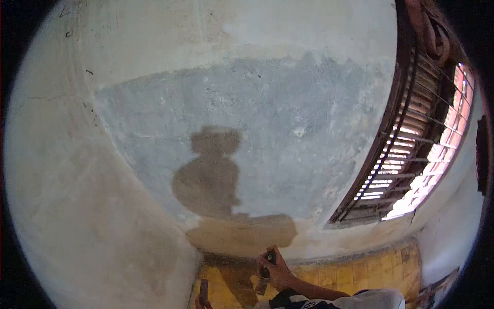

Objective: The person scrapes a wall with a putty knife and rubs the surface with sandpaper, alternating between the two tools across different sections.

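My right hand [280, 274] is closed around the black handle of a scraper [262, 286], whose flat, brownish blade points down. It is held in front of the lower wall, and my forearm comes in from the lower right. At the bottom edge, only part of my left hand [203, 303] shows. A narrow, flat, brown-grey piece [204, 287] stands up from its fingers; its kind cannot be made out. Ahead is a wall with a large blue-grey patch [288, 113] edged by paler paint. My head and body cast a shadow on it.
A barred window [411, 139] with a dark frame and slatted shutter is on the right. Yellow tiles [355, 278] cover the lowest part of the wall. A stained, pale wall [103, 206] adjoins on the left, and a dark object [481, 154] is at the far right.
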### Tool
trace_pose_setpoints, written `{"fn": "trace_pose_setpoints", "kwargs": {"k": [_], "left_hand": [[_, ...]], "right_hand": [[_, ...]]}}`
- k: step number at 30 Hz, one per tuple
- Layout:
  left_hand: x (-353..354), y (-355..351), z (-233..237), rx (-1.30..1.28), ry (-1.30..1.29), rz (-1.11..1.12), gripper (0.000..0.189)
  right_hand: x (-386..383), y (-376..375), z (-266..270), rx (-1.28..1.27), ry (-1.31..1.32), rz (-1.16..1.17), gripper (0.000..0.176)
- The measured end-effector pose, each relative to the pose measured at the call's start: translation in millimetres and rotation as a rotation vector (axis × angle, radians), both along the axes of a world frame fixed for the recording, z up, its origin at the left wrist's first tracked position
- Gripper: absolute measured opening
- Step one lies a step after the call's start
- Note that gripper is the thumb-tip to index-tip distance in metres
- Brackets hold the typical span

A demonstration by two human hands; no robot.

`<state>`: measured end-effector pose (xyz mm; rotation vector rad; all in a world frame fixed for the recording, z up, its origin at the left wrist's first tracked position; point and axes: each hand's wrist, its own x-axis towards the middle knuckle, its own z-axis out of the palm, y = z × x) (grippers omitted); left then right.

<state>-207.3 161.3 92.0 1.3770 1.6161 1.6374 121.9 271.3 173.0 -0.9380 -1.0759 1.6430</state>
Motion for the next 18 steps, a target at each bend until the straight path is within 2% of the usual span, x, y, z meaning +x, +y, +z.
{"fn": "trace_pose_setpoints", "kwargs": {"k": [1, 4, 7, 8, 10, 12, 14, 17, 18], "left_hand": [[-4.0, -1.3, 6.9, -0.008, 0.019, -0.026, 0.054], [-7.0, 7.1, 28.7, -0.019, 0.069, -0.109, 0.054], [2.9, 15.3, 51.9, -0.032, 0.105, -0.192, 0.054], [7.4, 19.6, 59.6, -0.036, 0.117, -0.219, 0.054], [15.0, 29.7, 75.9, -0.041, 0.147, -0.274, 0.055], [24.8, 40.9, 93.1, -0.045, 0.177, -0.328, 0.055], [36.2, 52.7, 110.4, -0.046, 0.203, -0.376, 0.055], [54.9, 76.3, 130.5, -0.042, 0.240, -0.445, 0.056], [60.1, 82.3, 134.4, -0.048, 0.253, -0.469, 0.056]], "right_hand": [[-9.2, -12.9, 3.6, -0.023, 0.117, -0.077, 0.032], [-19.5, -34.0, 21.3, -0.181, -0.154, -0.184, 0.021], [-5.4, -30.6, -2.4, 0.341, -0.123, -0.236, 0.028], [8.2, -29.5, 8.9, 0.453, -0.141, -0.195, 0.031], [42.4, -16.3, 54.5, 0.675, -0.177, -0.111, 0.036], [65.1, 1.9, 118.1, 0.987, -0.310, -0.130, 0.030], [75.0, 4.4, 167.5, 1.080, -0.459, -0.224, 0.028], [89.6, 24.2, 198.6, 1.099, -0.436, -0.466, 0.031], [92.4, 30.4, 213.4, 1.191, -0.420, -0.521, 0.032]]}}
